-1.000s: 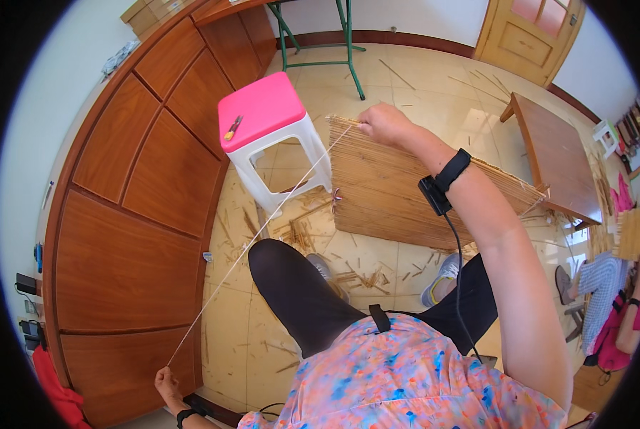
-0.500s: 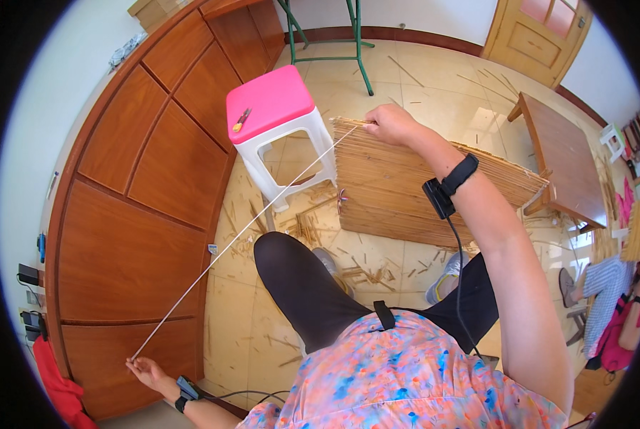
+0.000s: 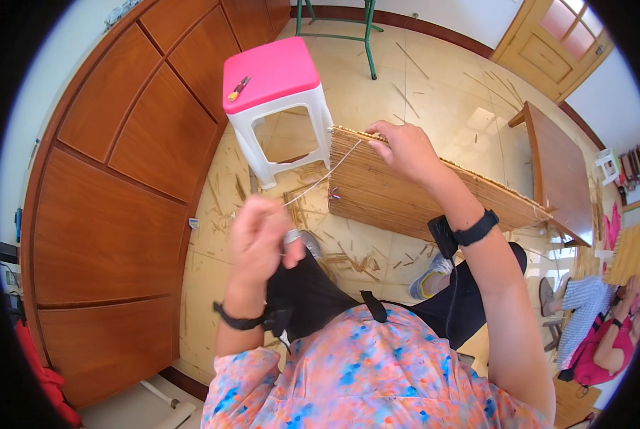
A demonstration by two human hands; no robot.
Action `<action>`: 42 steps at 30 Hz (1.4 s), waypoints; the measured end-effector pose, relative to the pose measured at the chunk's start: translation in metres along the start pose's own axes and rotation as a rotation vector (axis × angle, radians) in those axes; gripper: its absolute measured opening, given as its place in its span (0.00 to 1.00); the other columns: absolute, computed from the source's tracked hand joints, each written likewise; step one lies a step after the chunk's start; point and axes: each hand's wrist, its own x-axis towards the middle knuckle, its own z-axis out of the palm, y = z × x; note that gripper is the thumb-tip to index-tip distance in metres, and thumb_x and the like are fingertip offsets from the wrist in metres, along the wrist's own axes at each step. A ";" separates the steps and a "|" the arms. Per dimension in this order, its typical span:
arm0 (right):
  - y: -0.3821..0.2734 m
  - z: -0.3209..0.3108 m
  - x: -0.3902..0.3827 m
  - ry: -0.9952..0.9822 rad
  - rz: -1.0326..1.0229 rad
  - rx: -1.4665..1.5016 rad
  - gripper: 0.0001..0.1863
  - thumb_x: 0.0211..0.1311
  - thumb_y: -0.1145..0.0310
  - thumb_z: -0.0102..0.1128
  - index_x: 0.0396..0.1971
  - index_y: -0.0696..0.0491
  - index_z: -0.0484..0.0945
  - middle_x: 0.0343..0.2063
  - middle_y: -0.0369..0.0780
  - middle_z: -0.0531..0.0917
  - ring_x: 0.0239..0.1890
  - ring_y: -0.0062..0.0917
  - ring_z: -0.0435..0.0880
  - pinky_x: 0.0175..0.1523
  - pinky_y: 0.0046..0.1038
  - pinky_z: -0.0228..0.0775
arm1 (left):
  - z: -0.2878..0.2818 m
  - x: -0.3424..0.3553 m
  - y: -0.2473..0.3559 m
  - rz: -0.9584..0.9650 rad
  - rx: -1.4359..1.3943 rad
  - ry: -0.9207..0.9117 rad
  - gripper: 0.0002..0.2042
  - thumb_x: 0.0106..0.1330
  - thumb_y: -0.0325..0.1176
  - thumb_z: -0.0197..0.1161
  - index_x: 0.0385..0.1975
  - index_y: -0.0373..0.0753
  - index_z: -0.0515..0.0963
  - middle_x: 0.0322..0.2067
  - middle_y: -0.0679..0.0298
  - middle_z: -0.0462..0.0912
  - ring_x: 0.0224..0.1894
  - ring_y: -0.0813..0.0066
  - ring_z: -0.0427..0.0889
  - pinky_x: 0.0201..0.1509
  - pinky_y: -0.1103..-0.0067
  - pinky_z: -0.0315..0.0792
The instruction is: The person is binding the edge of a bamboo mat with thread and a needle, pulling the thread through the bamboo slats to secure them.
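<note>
L hand (image 3: 258,234) blurred, string (image 3: 346,156) end prob. hidden

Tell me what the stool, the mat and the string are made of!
Stool: likely plastic, smooth and slightly shiny; its even pink and white surfaces look moulded.
Mat: seemingly dry plant stalks, dull brown; thin straight lines run side by side, but reed or straw, I can't tell.
String: cotton or nylon, perhaps, being pale and thin; its finish is too fine to see.

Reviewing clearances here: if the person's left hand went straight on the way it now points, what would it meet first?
Likely the pink-topped stool, at its near white leg; but the left hand is blurred and its depth unclear, so that is tentative.
</note>
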 end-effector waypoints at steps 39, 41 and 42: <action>-0.072 0.011 -0.126 -0.018 -0.221 0.118 0.17 0.55 0.72 0.62 0.45 0.62 0.81 0.39 0.48 0.85 0.34 0.38 0.87 0.33 0.29 0.80 | 0.008 -0.036 -0.043 -0.146 0.547 -0.377 0.15 0.56 0.22 0.65 0.45 0.31 0.82 0.33 0.53 0.87 0.32 0.61 0.89 0.36 0.75 0.82; -0.071 0.010 -0.125 -0.013 -0.227 0.121 0.17 0.55 0.72 0.62 0.45 0.62 0.80 0.39 0.48 0.85 0.34 0.38 0.87 0.33 0.29 0.80 | 0.009 -0.035 -0.041 -0.161 0.559 -0.390 0.15 0.56 0.22 0.65 0.45 0.31 0.82 0.34 0.53 0.87 0.32 0.61 0.89 0.36 0.76 0.82; -0.071 0.009 -0.124 -0.012 -0.228 0.117 0.17 0.55 0.73 0.62 0.45 0.62 0.80 0.39 0.48 0.85 0.34 0.38 0.87 0.33 0.29 0.80 | 0.009 -0.035 -0.040 -0.172 0.569 -0.399 0.15 0.56 0.23 0.65 0.45 0.31 0.82 0.34 0.53 0.87 0.33 0.62 0.89 0.36 0.76 0.82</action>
